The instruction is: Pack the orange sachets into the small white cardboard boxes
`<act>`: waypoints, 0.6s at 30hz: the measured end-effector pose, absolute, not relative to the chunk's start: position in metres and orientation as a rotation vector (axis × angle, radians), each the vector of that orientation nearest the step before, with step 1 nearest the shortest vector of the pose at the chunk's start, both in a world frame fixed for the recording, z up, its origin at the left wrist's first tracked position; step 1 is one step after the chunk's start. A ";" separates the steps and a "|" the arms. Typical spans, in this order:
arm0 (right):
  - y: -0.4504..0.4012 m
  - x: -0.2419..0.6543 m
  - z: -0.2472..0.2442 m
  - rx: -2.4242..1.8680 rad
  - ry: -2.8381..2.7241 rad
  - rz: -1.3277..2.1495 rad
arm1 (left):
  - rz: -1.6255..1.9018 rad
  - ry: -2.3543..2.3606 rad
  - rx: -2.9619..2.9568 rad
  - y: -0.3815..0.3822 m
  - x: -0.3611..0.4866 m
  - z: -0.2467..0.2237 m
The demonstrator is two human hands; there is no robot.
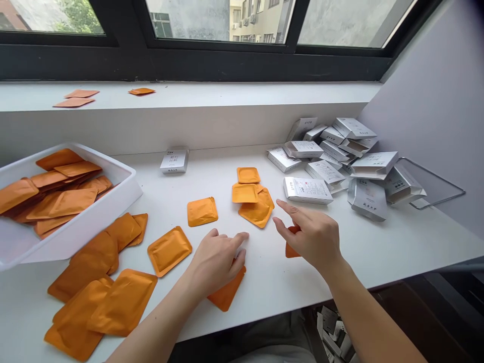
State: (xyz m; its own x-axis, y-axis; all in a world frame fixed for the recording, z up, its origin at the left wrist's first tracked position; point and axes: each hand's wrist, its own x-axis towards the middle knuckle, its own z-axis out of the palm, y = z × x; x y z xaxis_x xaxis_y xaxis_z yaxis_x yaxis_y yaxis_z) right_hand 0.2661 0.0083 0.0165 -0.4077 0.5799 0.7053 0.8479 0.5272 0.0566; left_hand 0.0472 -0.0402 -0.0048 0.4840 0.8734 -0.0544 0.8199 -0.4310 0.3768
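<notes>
My left hand (215,264): half open, palm down, index finger stretched forward and thumb apart from it; I see no grip on anything. An orange packet (229,292) shows partly from under it, and I cannot tell whether my hand touches it

My right hand (317,237): thumb and index finger spread, nothing between their tips. A darker packet (292,249) lies partly hidden beneath; contact there I cannot make out

Middle cluster (257,209): orange packets, partly overlapping, between and just beyond my hands, probably put there for easy reach from either side

Two single packets: one (202,212) left of the cluster, the other (169,250) nearer me; lying flat and apart, they should be easy to pick up singly

Loose pile (121,302): more orange packets overlapping at my left, beside the tub, perhaps an overflow of it

White tub (124,189): at far left, its walls keeping in a heap of packets (73,201) that might otherwise slide about

Small boxes (308,189): heaped at right, some end flaps open, looking more dropped than stacked; one lone box (174,162) lies by the back wall

Sill (227,96): a few flat packets (75,102) rest there, seemingly set aside
</notes>
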 end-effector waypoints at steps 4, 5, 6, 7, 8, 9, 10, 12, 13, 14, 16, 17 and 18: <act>0.011 0.231 0.027 -1.095 -2.045 -0.089 | 0.365 1.336 2.227 -0.042 0.046 0.001; 0.014 0.218 0.030 -1.094 -2.019 0.013 | 0.395 1.323 2.180 -0.043 0.047 0.002; 0.017 0.205 0.033 -1.101 -1.999 0.109 | 0.417 1.326 2.136 -0.043 0.047 0.003; 0.020 0.193 0.034 -1.114 -1.983 0.195 | 0.437 1.340 2.096 -0.043 0.047 0.004; 0.023 0.184 0.033 -1.125 -1.962 0.277 | 0.467 1.361 2.059 -0.043 0.046 0.005; 0.024 0.178 0.031 -1.128 -1.940 0.364 | 0.516 1.382 2.018 -0.043 0.045 0.005; 0.026 0.174 0.029 -1.120 -1.914 0.457 | 0.575 1.397 1.968 -0.042 0.043 0.005; 0.027 0.176 0.022 -1.084 -1.847 0.662 | 0.719 1.406 1.835 -0.040 0.038 0.006; 0.028 0.180 0.019 -1.074 -1.803 0.781 | 0.797 1.413 1.752 -0.038 0.034 0.006; 0.030 0.185 0.016 -1.080 -1.758 0.921 | 0.874 1.430 1.665 -0.037 0.031 0.007; 0.033 0.192 0.014 -1.084 -1.686 1.238 | 0.999 1.457 1.518 -0.035 0.024 0.007; 0.034 0.195 0.014 -1.063 -1.657 1.373 | 1.043 1.448 1.460 -0.034 0.022 0.007; 0.035 0.195 0.014 -1.027 -1.636 1.473 | 1.061 1.425 1.418 -0.033 0.020 0.007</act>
State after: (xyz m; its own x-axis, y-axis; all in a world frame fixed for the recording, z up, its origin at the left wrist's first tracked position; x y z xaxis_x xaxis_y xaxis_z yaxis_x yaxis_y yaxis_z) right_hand 0.1954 0.0346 0.0143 -0.4427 0.8966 -0.0099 0.1033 0.0400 -0.9938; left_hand 0.0204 -0.0333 0.0071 -0.0055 1.0000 0.0013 0.2874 0.0003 0.9578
